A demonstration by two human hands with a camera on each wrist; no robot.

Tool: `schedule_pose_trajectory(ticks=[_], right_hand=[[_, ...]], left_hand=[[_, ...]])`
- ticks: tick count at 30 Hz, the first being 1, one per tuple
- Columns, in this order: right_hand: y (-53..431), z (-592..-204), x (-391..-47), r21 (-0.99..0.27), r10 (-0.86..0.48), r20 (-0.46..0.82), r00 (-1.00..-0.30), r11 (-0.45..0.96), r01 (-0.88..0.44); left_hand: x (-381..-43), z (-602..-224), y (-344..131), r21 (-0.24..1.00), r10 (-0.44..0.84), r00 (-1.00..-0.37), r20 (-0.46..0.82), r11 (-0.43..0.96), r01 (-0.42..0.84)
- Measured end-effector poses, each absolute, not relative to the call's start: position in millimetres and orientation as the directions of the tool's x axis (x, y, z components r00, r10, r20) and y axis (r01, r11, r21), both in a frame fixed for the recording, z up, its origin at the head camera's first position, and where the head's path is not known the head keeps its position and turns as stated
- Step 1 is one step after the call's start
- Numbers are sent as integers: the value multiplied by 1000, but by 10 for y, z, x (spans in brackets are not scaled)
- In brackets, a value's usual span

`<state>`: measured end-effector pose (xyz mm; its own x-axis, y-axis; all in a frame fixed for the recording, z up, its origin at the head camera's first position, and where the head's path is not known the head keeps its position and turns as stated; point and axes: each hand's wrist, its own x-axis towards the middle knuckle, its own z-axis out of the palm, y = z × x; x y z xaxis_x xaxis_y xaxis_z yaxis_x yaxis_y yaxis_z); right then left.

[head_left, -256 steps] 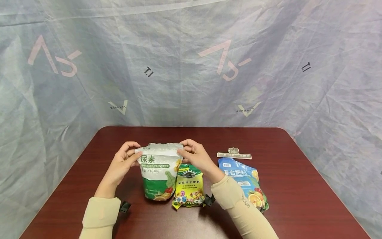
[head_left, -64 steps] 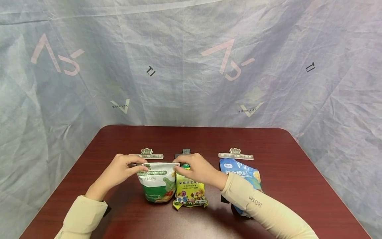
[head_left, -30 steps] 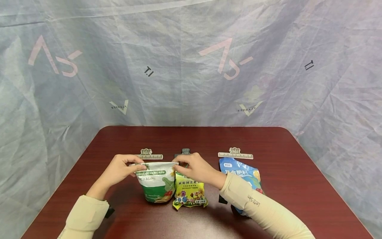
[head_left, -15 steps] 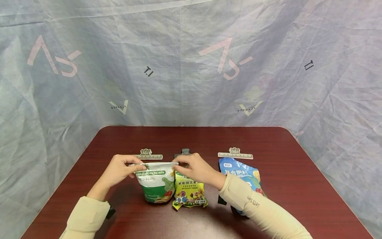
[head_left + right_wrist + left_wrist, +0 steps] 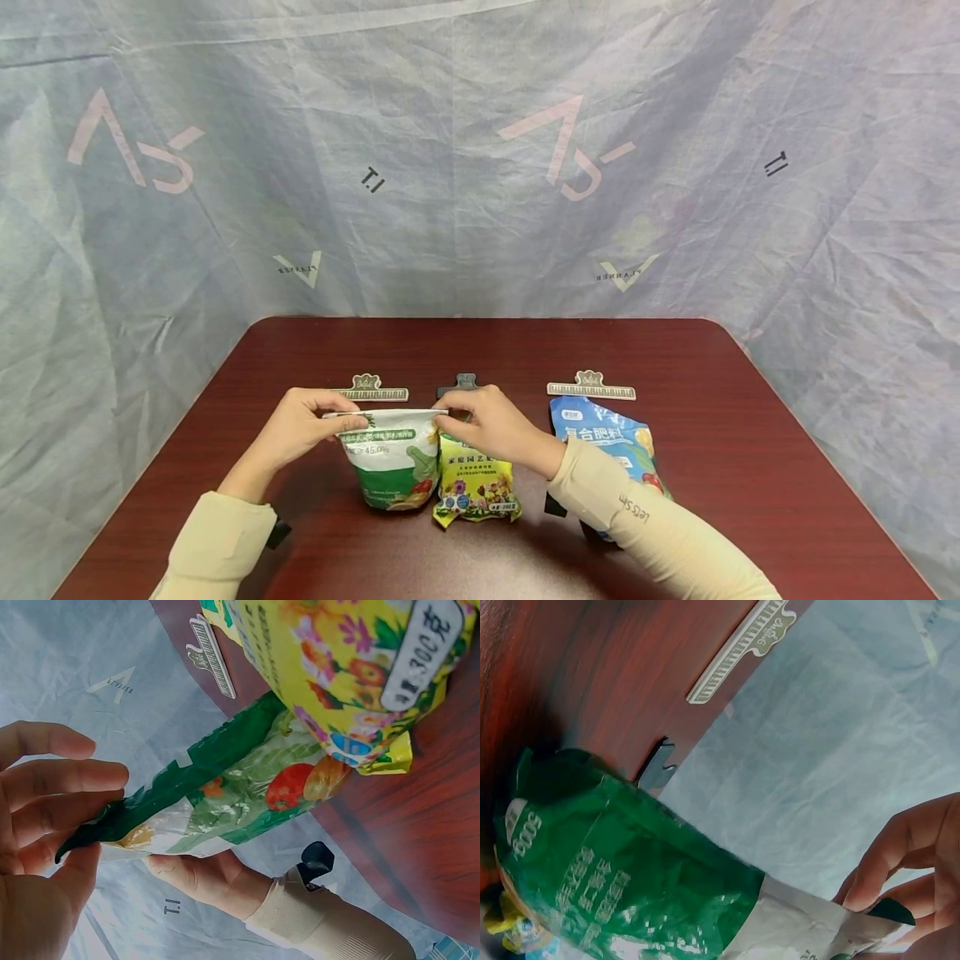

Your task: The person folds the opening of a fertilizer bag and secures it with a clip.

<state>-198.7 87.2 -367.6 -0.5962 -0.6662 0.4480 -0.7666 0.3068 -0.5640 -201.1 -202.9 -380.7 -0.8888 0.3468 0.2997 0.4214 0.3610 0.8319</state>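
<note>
My left hand [image 5: 296, 429] pinches the top left corner of a white and green fertilizer bag [image 5: 397, 477], thumb in front and fingers behind. At the opposite top corner, my right hand [image 5: 491, 429] pinches the same edge. The bag stands upright, its top folded down into a straight edge that partly covers the large lettering. In the left wrist view the bag's green back [image 5: 652, 855] shows, white near the fingers. A red tomato picture marks its side [image 5: 289, 787] in the right wrist view. Right beside it is a smaller yellow fertilizer bag [image 5: 477, 483], partly behind my right hand.
A blue fertilizer bag [image 5: 600, 429] lies to the right, partly covered by my right forearm. Behind the bags are a pale ruler-patterned clip [image 5: 367, 392], a dark grey clip [image 5: 467, 381] and another pale clip [image 5: 591, 387]. Grey cloth [image 5: 480, 208] hangs beyond the brown table [image 5: 510, 350].
Since the earliest frame the white and green bag's top has been folded down and my hands have lowered with it, uncovering two clips behind. Over the last second hardly anything has moved.
</note>
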Motion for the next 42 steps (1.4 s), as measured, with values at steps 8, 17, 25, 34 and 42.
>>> schedule_pose_trajectory(ticks=[8,17,25,34,42], right_hand=[[870,-3658,-1981,-568,-666,442,-601,310,-762],[874,-3628,-1972,-582,-671,416,-614,322,-747],[865,-3621,-1971,-573,-681,412,-605,323,-753],[867,-3624,-1975,-572,-678,413,-608,326,-752],[870,-3643,-1985,-579,-678,410,-610,322,-749]], left_hand=[[-1926,-3618,-1962,785,440,-809,388,302,541],[-1964,-3571,-1976,764,482,-766,425,263,590],[-2054,-3593,-2033,749,526,-730,437,237,619],[-2374,-3779,-2276,823,415,-838,354,288,489],[-2764,-4015,-2384,804,314,-936,161,508,309]])
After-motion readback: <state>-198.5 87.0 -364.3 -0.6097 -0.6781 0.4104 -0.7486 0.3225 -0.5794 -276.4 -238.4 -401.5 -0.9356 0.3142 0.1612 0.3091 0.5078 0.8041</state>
